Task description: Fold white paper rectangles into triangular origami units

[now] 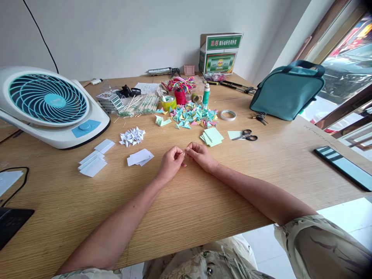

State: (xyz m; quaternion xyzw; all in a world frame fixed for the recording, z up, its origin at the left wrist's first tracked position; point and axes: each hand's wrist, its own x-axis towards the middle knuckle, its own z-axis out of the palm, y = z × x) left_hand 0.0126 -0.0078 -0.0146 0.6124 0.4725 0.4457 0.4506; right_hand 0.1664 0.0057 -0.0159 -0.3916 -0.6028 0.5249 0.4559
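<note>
Paper slips (139,157) lie on the table (188,205) near the left hand (171,162), pale green sheets (212,136) just beyond the right hand (201,155). Both hands meet in a tight pinch; whether they grasp something tiny, I cannot tell. Folded coloured pieces (193,115) sit farther back.

Our left hand (171,165) and right hand (202,157) meet over the table (174,213), fingers pinched; anything between them is too small for us to tell. Beyond, we see folded papers (193,115), with green slips (212,137) and scissors (247,135) rightward, white slips (138,157) and a fan (55,100) leftward.
</note>
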